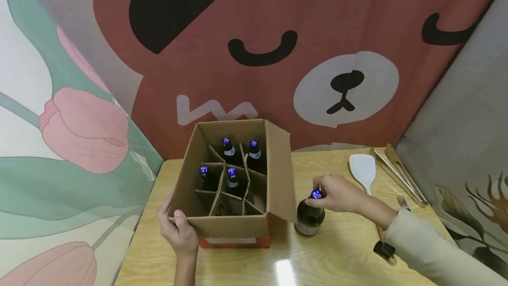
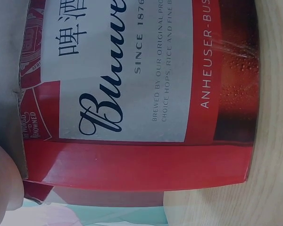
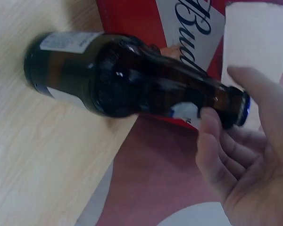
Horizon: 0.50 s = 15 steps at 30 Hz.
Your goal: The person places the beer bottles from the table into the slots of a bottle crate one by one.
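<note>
An open cardboard beer box (image 1: 226, 227) with red printed sides stands on the table. Inside it, card dividers separate several dark bottles (image 1: 232, 182) with blue caps; some compartments at the near and right side hold no visible bottle. My left hand (image 1: 179, 233) grips the box's near left corner, thumb over the folded flap. To the right of the box, my right hand (image 1: 342, 194) holds a brown beer bottle (image 1: 309, 220) by the neck, just under its blue cap. The bottle is about upright; whether its base touches the table I cannot tell. Its label shows partly in the right wrist view.
A side flap (image 1: 281, 171) of the box sticks out towards the bottle. At the right lie a white spatula (image 1: 363, 171), tongs (image 1: 397, 173), a fork (image 1: 403, 202) and a black clip-like object (image 1: 384, 250). A printed cloth (image 1: 254, 87) hangs behind the table (image 1: 329, 259).
</note>
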{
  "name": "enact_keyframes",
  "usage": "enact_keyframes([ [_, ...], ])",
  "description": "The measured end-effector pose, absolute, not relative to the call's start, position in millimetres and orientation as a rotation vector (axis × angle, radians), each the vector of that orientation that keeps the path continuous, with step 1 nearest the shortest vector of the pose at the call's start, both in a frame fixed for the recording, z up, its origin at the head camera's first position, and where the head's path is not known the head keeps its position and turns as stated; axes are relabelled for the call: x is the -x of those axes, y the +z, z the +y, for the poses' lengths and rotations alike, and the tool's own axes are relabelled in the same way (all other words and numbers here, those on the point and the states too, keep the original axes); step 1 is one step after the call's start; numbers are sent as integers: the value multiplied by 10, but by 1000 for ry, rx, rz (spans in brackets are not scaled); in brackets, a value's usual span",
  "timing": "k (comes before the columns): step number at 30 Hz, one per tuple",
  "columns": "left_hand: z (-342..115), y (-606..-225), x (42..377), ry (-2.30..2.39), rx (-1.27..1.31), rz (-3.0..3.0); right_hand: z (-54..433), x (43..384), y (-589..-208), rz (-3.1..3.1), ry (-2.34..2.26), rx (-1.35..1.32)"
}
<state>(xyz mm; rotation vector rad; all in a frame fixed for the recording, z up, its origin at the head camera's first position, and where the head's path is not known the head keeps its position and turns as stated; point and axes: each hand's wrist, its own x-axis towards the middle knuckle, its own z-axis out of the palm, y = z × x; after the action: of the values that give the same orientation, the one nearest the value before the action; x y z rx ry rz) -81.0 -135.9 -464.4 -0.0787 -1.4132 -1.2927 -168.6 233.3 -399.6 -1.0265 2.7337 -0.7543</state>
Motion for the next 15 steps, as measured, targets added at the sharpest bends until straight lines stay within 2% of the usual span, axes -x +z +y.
enact_keyframes([
  [15,-1473,-4876,866,-1282,44,-1432,2260,1614,-4098,2894,-821,865],
])
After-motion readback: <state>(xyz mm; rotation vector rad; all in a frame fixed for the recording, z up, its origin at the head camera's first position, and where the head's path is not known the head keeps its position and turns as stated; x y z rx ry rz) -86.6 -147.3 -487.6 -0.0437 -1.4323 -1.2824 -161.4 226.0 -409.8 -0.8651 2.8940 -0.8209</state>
